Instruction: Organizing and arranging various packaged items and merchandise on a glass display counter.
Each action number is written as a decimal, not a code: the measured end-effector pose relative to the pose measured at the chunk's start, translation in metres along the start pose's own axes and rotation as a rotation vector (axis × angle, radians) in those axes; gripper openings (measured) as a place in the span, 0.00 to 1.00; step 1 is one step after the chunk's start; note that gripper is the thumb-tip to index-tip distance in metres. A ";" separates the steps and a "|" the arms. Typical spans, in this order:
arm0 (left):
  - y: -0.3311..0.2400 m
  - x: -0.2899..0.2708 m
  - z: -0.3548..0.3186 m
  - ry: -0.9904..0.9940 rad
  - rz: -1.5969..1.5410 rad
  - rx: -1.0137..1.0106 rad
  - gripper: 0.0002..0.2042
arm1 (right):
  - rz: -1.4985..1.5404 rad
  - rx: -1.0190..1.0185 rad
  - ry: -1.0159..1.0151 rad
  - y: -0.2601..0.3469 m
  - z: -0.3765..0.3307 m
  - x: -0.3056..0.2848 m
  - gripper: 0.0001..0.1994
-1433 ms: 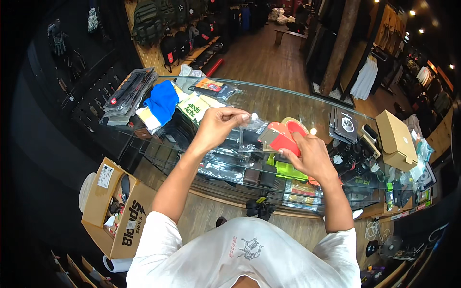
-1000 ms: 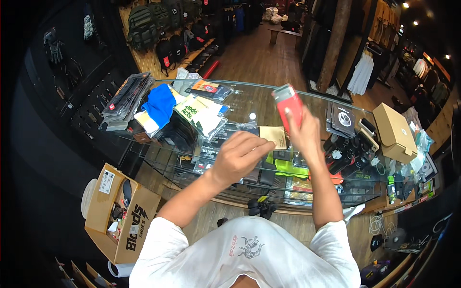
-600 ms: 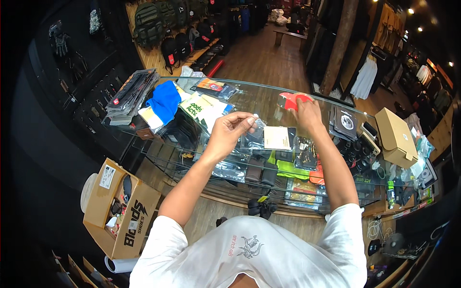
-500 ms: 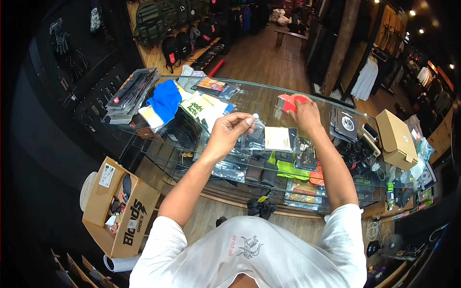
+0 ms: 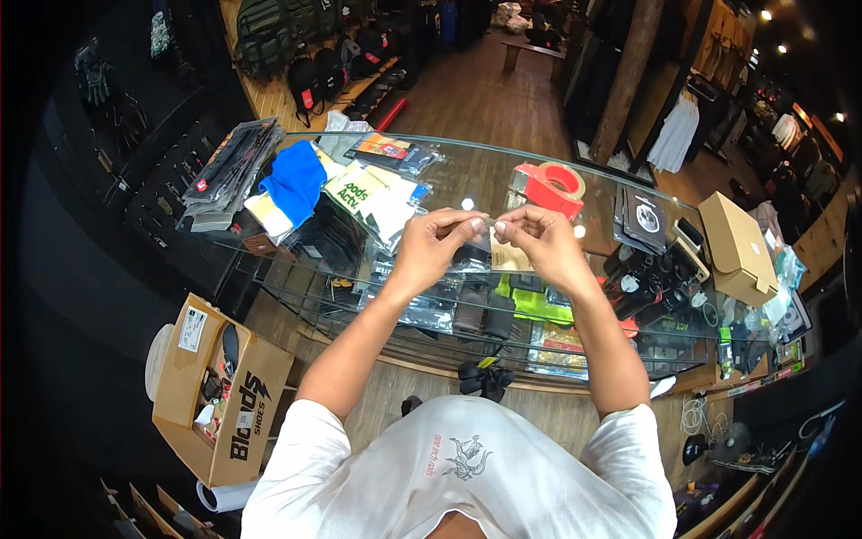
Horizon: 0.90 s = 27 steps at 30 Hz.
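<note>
Over the glass counter (image 5: 458, 171), my left hand (image 5: 429, 244) and my right hand (image 5: 546, 247) meet fingertip to fingertip. Each pinches with thumb and forefinger; what is between them is thin and too small to make out. Just below the fingers lies a clear packet with a cream card (image 5: 508, 256), partly covered by my hands. Beyond my right hand rests a red tape dispenser (image 5: 544, 199) with a roll of tape (image 5: 567, 180) in it, touched by neither hand.
Stacked plastic-wrapped goods (image 5: 229, 171), a blue cloth (image 5: 294, 182) and a white-and-yellow packet (image 5: 370, 199) lie on the left. To the right are black cards (image 5: 639, 218) and a cardboard box (image 5: 734, 249). An open carton (image 5: 224, 391) stands at the lower left.
My right hand has let go of the tape dispenser and come back toward me, left to my left hand. Both hands now pinch together. The view has shifted slightly.
</note>
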<state>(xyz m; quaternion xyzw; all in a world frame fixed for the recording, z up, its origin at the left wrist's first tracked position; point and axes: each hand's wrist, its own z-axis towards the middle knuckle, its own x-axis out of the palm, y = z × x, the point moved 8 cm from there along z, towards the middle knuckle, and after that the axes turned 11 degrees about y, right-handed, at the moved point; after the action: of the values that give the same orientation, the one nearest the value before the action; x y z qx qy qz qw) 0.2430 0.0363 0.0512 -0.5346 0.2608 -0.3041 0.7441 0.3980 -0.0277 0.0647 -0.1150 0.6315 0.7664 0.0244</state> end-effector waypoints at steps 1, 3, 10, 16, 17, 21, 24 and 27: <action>0.000 0.000 0.002 0.002 0.135 -0.003 0.15 | 0.006 -0.027 -0.039 -0.003 -0.002 -0.003 0.08; 0.000 0.001 0.001 0.002 0.273 -0.008 0.15 | -0.025 -0.003 -0.079 -0.004 -0.003 -0.005 0.08; 0.020 -0.015 -0.012 -0.166 0.017 0.033 0.21 | -0.119 0.057 -0.213 -0.008 -0.003 -0.030 0.09; -0.012 -0.006 -0.025 -0.075 0.576 0.164 0.15 | -0.048 0.173 -0.058 -0.036 0.005 -0.021 0.09; -0.013 -0.003 -0.026 -0.059 0.637 0.226 0.14 | -0.034 0.222 -0.059 -0.040 0.007 -0.018 0.09; -0.006 0.000 -0.029 -0.025 0.711 0.273 0.16 | -0.221 0.305 -0.039 -0.047 0.012 -0.013 0.09; -0.003 0.001 -0.026 0.035 0.717 0.264 0.16 | -0.317 0.305 -0.049 -0.044 0.013 -0.011 0.09; 0.000 0.004 -0.024 0.085 0.707 0.264 0.16 | -0.347 0.264 -0.077 -0.046 0.014 -0.012 0.10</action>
<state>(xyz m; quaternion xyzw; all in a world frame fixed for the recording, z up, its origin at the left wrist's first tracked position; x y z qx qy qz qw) 0.2286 0.0178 0.0434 -0.2979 0.4183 -0.0816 0.8542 0.4155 -0.0033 0.0255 -0.1884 0.6957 0.6653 0.1946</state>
